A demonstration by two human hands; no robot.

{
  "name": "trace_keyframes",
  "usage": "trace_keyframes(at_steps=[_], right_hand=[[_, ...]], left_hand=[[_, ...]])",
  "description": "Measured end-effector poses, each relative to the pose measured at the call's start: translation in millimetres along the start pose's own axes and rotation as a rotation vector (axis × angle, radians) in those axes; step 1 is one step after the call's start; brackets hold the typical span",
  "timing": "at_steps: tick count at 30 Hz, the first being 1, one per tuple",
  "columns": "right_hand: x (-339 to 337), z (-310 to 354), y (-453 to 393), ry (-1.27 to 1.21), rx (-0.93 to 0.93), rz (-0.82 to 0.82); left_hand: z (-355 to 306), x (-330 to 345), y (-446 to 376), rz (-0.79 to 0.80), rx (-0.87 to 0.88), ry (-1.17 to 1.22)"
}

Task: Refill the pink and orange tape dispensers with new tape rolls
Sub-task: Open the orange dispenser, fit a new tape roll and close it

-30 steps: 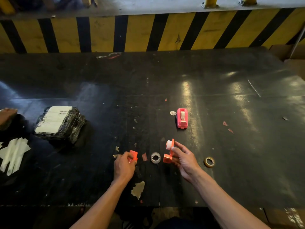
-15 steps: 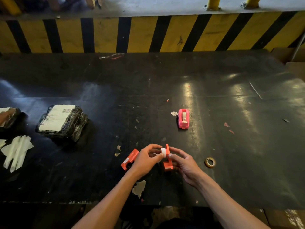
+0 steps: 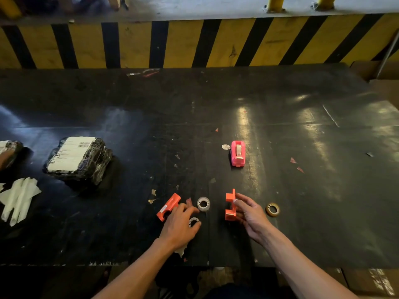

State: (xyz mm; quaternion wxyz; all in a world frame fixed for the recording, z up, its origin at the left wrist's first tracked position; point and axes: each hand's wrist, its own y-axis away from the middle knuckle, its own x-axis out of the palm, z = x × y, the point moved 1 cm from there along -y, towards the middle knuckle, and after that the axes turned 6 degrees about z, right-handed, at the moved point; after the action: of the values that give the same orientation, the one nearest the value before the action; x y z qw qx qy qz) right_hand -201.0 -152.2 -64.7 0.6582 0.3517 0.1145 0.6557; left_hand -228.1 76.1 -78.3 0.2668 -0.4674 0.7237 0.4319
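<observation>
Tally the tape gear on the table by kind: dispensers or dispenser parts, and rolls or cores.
Pink dispenser: 1
Orange dispenser parts: 2, cover and base
Clear rolls or cores: 2, one on the table, one in the left hand
Brown roll: 1
Total: 6

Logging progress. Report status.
Left hand grips empty tape core. Right hand holds orange dispenser half. New tape roll between hands, unobstructed.
</observation>
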Motion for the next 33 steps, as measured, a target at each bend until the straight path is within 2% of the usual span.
trace_keyframes(at_steps=[5,11,14,18,22,27,33], right_hand=[[2,3,0,0.022,-0.002,-0.011],[2,4,1,0.038,-0.009,-0.008],[0,4,3,0.028,0.000,-0.011],[-3,1,4,0.027,0.003,-0.017],[-1,-1,7,0.028,0.009,-0.012],[8,-2,9,0.026,0.025,0.040],[19,-1,13,0.027,-0.003,0.123]], left_hand=[[-19,-10,-20,-0.047,0.053,0.005],[-28,-19,-61,0.149,-0.030,-0.064],[-27,-22,-69,0.162,-0.054,-0.079],[-22,-17,-71,0.148,-0.131,0.024],[-23,-14,-70,0.119,-0.245,0.346],[-36,-14,-65,0.103,-0.363,0.917],[-46,-22,-57,0.037,-0.478,1.231]])
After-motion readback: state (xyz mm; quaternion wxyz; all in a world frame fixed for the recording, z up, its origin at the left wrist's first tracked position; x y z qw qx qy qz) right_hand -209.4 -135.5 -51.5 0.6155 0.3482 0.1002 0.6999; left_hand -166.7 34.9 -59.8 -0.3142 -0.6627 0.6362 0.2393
